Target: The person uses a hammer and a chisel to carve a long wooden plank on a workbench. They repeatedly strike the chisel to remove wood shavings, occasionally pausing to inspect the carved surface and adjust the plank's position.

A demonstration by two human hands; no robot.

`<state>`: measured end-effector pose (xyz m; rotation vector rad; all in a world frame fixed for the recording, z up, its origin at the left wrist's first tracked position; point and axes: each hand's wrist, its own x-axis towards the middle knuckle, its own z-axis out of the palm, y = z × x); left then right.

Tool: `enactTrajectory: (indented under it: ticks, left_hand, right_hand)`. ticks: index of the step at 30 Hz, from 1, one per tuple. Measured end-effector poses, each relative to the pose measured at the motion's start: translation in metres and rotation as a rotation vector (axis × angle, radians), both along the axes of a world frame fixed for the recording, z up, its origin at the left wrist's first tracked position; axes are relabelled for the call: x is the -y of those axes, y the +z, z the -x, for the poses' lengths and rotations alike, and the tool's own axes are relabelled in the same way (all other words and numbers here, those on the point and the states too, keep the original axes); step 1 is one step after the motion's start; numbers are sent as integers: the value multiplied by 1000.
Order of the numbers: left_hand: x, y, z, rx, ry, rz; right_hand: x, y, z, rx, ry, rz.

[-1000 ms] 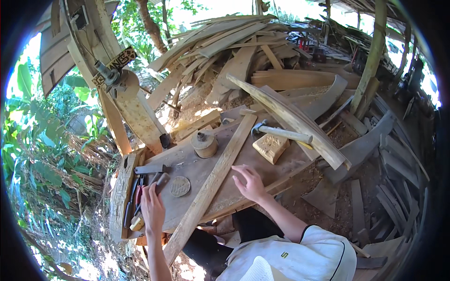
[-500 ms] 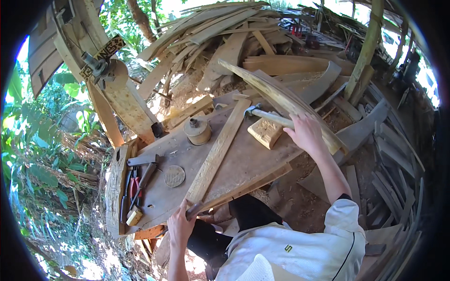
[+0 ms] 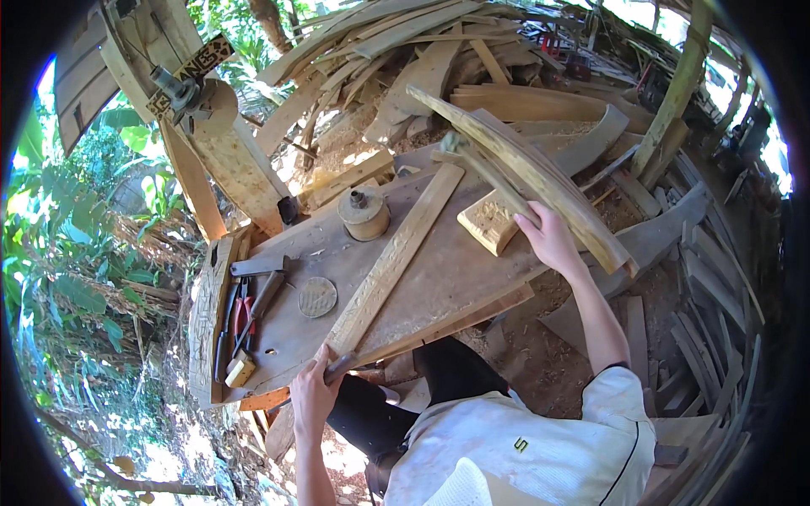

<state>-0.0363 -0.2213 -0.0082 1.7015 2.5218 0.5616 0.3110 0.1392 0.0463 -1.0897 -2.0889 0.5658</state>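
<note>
My right hand [image 3: 548,236] is wrapped round the wooden handle of a hammer [image 3: 491,175]. The hammer's metal head, blurred by motion, is above the far end of a narrow wooden strip with carved marks [image 3: 396,257]. This strip lies slantwise across the workbench [image 3: 422,295]. At its near end, my left hand [image 3: 314,392] is closed round a tool with a dark round handle [image 3: 341,366], perhaps a chisel. My fingers hide most of that tool. Beside the hammer handle sits a carved wooden block [image 3: 489,223].
A round can with a spout [image 3: 364,214] and a round disc [image 3: 317,297] stand on the bench. At its left end lie red-handled pliers [image 3: 242,314] and a wooden mallet-like tool [image 3: 240,368]. A long timber [image 3: 540,181] slants beyond my right hand. Boards [image 3: 405,42] are piled behind.
The hammer head has swung up and away from me, and its handle is now steeper. My left hand has shifted slightly left. The view has tilted a little.
</note>
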Motion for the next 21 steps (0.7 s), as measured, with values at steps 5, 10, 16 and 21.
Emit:
enactTrajectory:
  ticks: [5, 10, 16, 21]
  left_hand:
    - [5, 6, 8, 32, 25, 59]
    - [10, 3, 15, 1, 29, 50]
    - [8, 14, 11, -39, 75, 34]
    - [-9, 22, -15, 9, -19, -49]
  right_hand:
    - [42, 24, -3, -601, 331, 394]
    - [84, 45, 18, -784, 294, 550]
    - [96, -3, 30, -719, 381, 728]
    - [88, -47, 56, -575, 371, 790]
